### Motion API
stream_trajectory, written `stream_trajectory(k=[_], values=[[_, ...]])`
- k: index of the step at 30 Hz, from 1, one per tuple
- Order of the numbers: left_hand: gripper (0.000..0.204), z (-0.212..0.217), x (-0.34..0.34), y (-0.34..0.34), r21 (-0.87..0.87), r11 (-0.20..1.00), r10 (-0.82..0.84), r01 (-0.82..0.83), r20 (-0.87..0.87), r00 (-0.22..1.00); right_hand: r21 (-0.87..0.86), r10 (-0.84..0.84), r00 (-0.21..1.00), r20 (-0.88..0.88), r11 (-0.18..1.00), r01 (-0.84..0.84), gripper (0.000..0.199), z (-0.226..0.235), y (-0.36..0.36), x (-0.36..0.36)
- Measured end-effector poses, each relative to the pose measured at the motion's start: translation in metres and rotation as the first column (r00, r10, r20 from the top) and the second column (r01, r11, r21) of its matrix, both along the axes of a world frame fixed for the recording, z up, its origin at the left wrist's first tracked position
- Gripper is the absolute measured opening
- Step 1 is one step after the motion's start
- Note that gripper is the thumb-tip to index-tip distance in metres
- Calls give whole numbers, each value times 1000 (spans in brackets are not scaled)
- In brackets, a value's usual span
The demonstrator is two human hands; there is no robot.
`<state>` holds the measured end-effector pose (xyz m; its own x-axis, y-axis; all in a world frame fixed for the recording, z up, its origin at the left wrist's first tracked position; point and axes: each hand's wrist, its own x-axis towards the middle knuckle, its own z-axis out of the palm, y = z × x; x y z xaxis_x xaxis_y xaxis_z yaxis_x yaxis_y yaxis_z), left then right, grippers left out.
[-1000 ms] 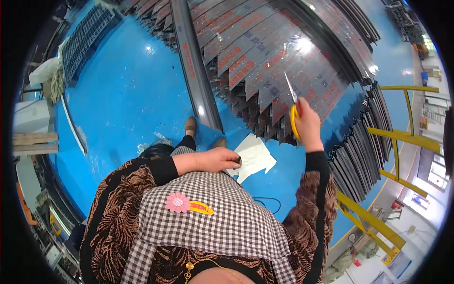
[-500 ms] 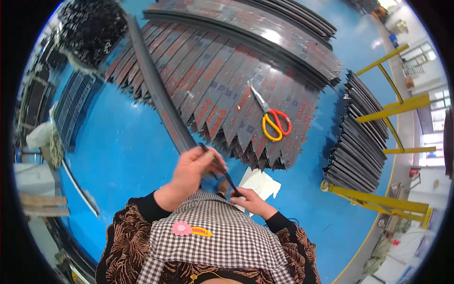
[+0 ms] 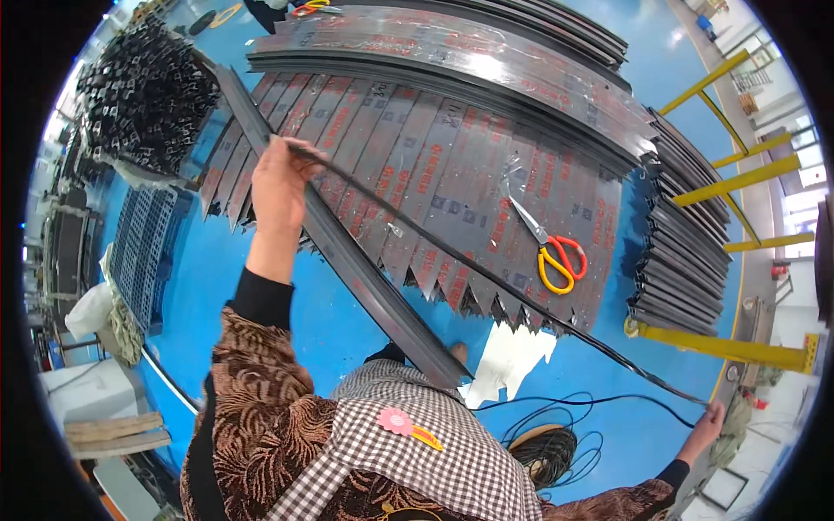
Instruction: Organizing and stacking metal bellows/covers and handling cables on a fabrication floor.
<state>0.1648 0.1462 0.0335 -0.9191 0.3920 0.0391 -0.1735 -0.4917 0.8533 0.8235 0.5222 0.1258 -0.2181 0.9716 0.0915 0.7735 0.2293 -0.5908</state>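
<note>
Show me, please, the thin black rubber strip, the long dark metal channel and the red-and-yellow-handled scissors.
thin black rubber strip [image 3: 486, 271], head view, mid-span.
long dark metal channel [image 3: 365, 280], head view, middle of its length.
red-and-yellow-handled scissors [image 3: 557, 261], head view, handle loops.

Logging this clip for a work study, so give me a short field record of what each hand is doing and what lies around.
left hand: pinches one end of black strip over long dark profile
right hand: holds the strip's far end, arm stretched out
strip: taut between both hands
scissors: on fanned dark profiles, untouched
floor: blue; white paper, cable coil
</note>
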Motion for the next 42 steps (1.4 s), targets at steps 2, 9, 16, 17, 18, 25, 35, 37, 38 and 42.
stream_trajectory(k=[2, 9, 16, 17, 18, 25, 35, 37, 38, 42], values=[[23, -15, -19, -10, -499, 839, -407, 216, -314, 858, -9, -197, 975, -106, 980, 197, 16, 31, -6, 14], [24, -31, -79, -42, -762, 235, -972, -604, -182, -149, -321, 554, 823, -126, 762, -562, 20, -55, -184, -177], [8, -28, -97, -29, -717, 221, -921, -661, 68, -383, -207, 807, 590, 34, 583, -786, 54, -132, -246, -284], [8, -17, -85, -22, -717, 212, -924, -664, 73, -374, -214, 839, 541, 62, 540, -814, 51, -126, -241, -276], [7, 6, -66, -22, -710, 182, -932, -681, 96, -349, -218, 876, 477, 71, 480, -850, 48, -119, -237, -265], [6, 90, 53, 56, -663, 303, -913, -684, 4, -408, -265, 829, 540, 146, 558, -786, 36, -114, -162, -148], [21, 220, 261, 205, -407, 452, -783, -794, 246, -572, -217, -30, 963, -269, 976, -30, 20, -195, -49, 122], [24, 235, 289, 232, -381, 473, -770, -794, 259, -583, -41, -241, 970, 21, 970, 241, 15, -234, -62, 222], [29, 243, 303, 248, -406, 483, -767, -776, 230, -598, 76, -355, 922, 152, 935, 347, 16, -258, -75, 278], [54, 272, 358, 321, -514, 460, -781, -724, 153, -605, 57, -582, 728, 363, 793, 607, 24, -296, -127, 370]])
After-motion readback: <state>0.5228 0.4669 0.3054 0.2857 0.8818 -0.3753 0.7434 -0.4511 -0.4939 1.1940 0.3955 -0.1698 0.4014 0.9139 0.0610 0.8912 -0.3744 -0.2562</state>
